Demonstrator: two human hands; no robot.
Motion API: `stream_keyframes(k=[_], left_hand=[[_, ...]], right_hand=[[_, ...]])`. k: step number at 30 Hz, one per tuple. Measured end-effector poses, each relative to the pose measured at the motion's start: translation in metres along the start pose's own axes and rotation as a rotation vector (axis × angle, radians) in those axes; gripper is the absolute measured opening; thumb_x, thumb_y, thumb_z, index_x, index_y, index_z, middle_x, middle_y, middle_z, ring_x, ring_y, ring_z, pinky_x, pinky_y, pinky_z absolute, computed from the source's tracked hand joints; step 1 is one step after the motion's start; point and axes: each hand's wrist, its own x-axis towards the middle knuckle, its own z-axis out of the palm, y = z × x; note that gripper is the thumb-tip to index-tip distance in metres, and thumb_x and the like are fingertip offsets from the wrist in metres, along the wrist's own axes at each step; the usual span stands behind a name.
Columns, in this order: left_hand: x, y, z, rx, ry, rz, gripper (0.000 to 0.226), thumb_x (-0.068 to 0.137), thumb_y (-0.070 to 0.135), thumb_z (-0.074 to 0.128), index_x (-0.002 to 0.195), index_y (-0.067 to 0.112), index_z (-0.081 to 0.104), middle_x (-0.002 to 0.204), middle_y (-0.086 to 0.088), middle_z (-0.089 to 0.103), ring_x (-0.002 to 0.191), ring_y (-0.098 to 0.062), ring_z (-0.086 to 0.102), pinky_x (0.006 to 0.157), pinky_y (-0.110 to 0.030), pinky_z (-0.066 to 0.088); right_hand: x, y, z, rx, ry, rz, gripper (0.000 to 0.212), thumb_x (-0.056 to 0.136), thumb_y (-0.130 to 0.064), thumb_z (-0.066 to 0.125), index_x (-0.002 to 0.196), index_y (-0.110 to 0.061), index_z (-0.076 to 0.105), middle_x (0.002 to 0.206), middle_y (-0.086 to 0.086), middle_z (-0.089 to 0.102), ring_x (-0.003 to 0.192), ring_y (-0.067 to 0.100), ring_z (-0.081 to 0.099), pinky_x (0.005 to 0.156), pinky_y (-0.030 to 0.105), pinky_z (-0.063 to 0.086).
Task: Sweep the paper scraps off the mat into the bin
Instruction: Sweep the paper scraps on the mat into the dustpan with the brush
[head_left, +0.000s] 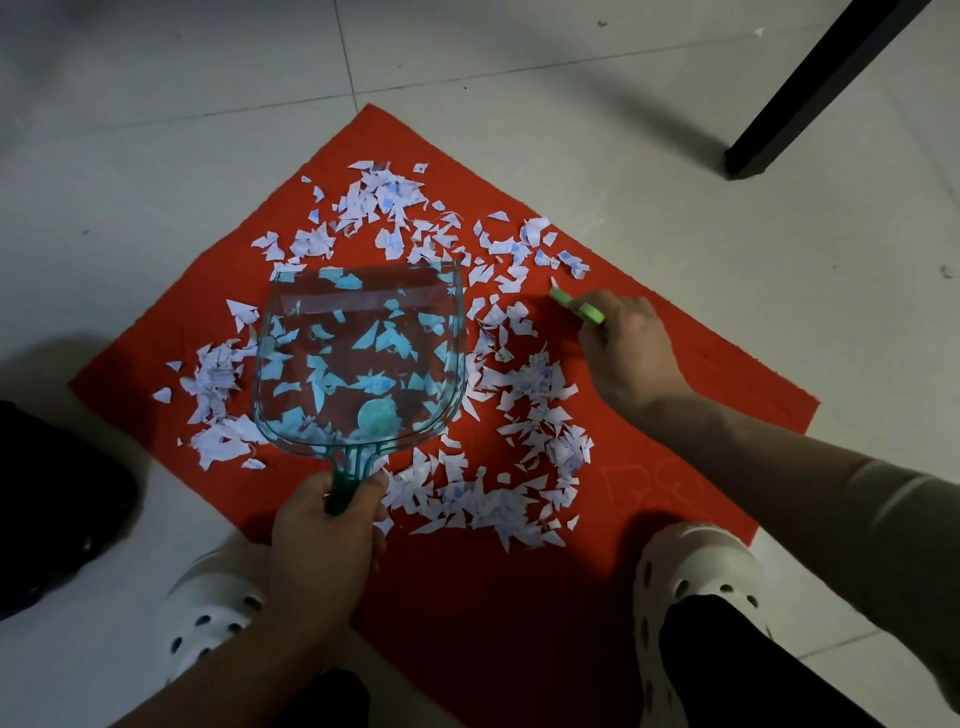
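Red felt-like square mat (649, 364) lies on the pale tiled floor (156, 156), turned corner-on to the person, w/ white torn paper scraps (530, 374) spread over most of its middle and far half. Left hand (324, 525) grips the handle of a clear teal plastic dustpan (358, 358); the pan is over the mat centre-left, mouth facing away from the person, long axis running near-to-far. Scraps show through the pan, can't tell if they're in it or under it. Right hand (623, 343) holds a small green brush (576, 306), fingers curled round it, green tip pointing far-left toward the scraps; bristles not visible. Key relation: densest loose scraps sit betw. the two hands and just left of the brush, so the likely stroke is leftward toward the pan, judging by layout. Bin not in view. White perforated clogs (696, 582) at the mat's near edge.
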Motion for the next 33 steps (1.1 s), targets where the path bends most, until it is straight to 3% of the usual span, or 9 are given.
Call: stream_keyframes(k=[3,6,12,16,20,25,27,30,33], left_hand=[[0.000,0.002,-0.001,-0.008,-0.003,0.004,0.021,0.092,0.027,0.062,0.086,0.007,0.060,0.057,-0.004,0.056,0.042,-0.011,0.048,0.043,-0.028,0.039],[0.000,0.002,-0.001,-0.002,-0.007,0.003,0.022,0.093,0.028,0.061,0.086,0.007,0.060,0.057,-0.005,0.056,0.045,-0.012,0.049,0.043,-0.028,0.040],[0.000,0.002,-0.002,-0.002,-0.004,0.004,0.021,0.093,0.027,0.061,0.088,0.006,0.060,0.060,-0.006,0.057,0.046,-0.013,0.049,0.043,-0.028,0.040],[0.000,0.003,-0.001,0.000,-0.007,0.005,0.021,0.093,0.026,0.061,0.088,0.006,0.060,0.058,-0.005,0.056,0.044,-0.012,0.049,0.043,-0.028,0.040],[0.001,0.002,-0.001,0.000,0.007,0.000,0.021,0.092,0.027,0.062,0.087,0.007,0.061,0.055,-0.005,0.055,0.043,-0.011,0.049,0.044,-0.028,0.041],[0.002,0.005,0.001,-0.008,0.011,-0.006,0.020,0.092,0.026,0.062,0.087,0.007,0.061,0.055,-0.006,0.055,0.044,-0.012,0.049,0.044,-0.028,0.042],[0.002,0.005,0.000,-0.007,0.012,0.000,0.020,0.092,0.026,0.062,0.085,0.007,0.060,0.055,-0.005,0.055,0.045,-0.013,0.049,0.044,-0.028,0.042],[0.002,0.005,0.000,-0.017,0.015,-0.008,0.021,0.092,0.026,0.062,0.084,0.007,0.060,0.053,-0.003,0.053,0.046,-0.014,0.048,0.046,-0.030,0.042],[0.003,0.005,0.000,-0.015,0.016,-0.012,0.021,0.092,0.026,0.062,0.084,0.007,0.060,0.052,-0.002,0.053,0.044,-0.013,0.048,0.046,-0.031,0.042]], right_hand=[[-0.010,-0.012,-0.001,0.097,-0.052,-0.076,0.026,0.099,-0.014,0.046,0.122,-0.015,0.058,0.097,0.002,0.054,0.089,0.018,0.049,0.074,0.033,0.045],[-0.010,-0.010,-0.005,0.130,0.031,-0.048,0.026,0.099,-0.014,0.047,0.123,-0.015,0.057,0.099,-0.002,0.050,0.092,0.022,0.053,0.078,0.038,0.051],[-0.001,0.010,0.000,-0.011,0.044,0.014,0.031,0.098,-0.010,0.044,0.127,-0.013,0.057,0.113,0.011,0.064,0.101,0.026,0.048,0.077,0.032,0.038],[-0.013,-0.006,0.005,0.049,-0.058,-0.120,0.028,0.096,-0.010,0.047,0.121,-0.016,0.060,0.102,0.001,0.062,0.090,0.017,0.046,0.075,0.028,0.035],[-0.013,-0.015,-0.007,0.157,0.040,-0.099,0.025,0.096,-0.010,0.049,0.118,-0.014,0.061,0.095,-0.012,0.048,0.093,0.020,0.051,0.079,0.035,0.047],[0.013,-0.001,-0.018,0.143,0.192,0.061,0.026,0.097,-0.013,0.046,0.117,-0.008,0.060,0.097,0.006,0.053,0.095,0.034,0.055,0.082,0.050,0.048],[0.023,0.004,-0.018,0.116,0.219,0.110,0.027,0.097,-0.013,0.046,0.120,-0.007,0.060,0.100,0.014,0.057,0.098,0.036,0.053,0.085,0.049,0.047],[0.035,0.008,-0.016,0.088,0.208,0.159,0.030,0.099,-0.015,0.043,0.125,-0.008,0.057,0.113,0.021,0.059,0.106,0.037,0.051,0.089,0.046,0.046],[0.041,0.006,-0.011,0.089,0.158,0.175,0.031,0.099,-0.016,0.042,0.126,-0.009,0.056,0.112,0.022,0.058,0.101,0.039,0.053,0.086,0.049,0.048]])
